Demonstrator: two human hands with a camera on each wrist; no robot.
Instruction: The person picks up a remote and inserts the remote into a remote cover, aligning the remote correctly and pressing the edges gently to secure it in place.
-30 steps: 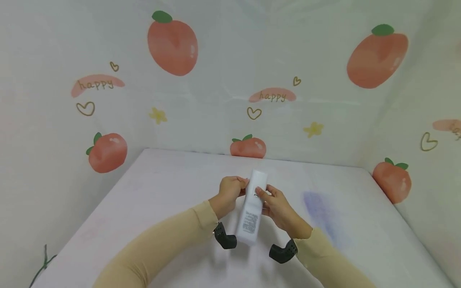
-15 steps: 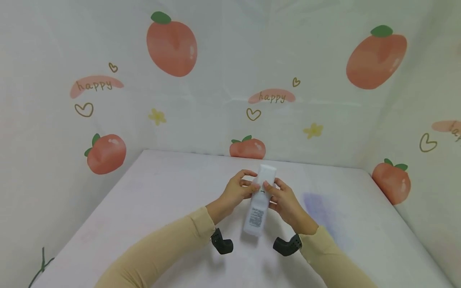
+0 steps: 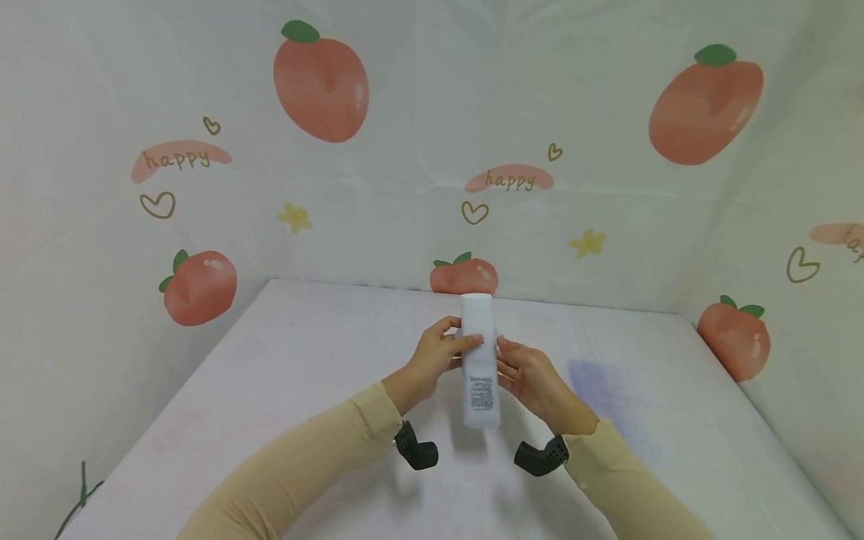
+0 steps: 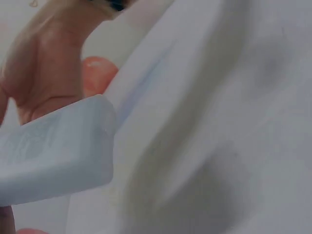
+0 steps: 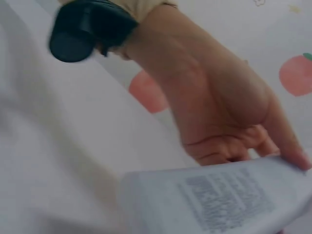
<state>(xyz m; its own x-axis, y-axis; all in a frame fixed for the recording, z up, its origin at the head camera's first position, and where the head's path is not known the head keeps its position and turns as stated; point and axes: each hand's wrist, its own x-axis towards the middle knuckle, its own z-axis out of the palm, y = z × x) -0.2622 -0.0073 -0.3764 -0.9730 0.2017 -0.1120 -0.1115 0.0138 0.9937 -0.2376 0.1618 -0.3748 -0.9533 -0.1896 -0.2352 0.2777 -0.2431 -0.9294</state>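
Note:
A white bottle with small grey print low on its face stands nearly upright in the air over the table. My left hand grips it from the left, thumb across the front and fingers going behind. The right wrist view shows this left hand and the printed face of the bottle. At the bottle's right side is my right hand, thumb off the front face and fingers loosely extended beside the edge. In the left wrist view, the bottle's rounded bottom end hides the fingers of the right hand.
The white table carries a purple smudge right of the hands. A white backdrop printed with red fruit rises behind it. Black wrist cameras hang below both wrists.
The bottle has swung from a tilt to nearly upright and risen slightly. The left thumb has come onto its front; the right thumb has left the front face.

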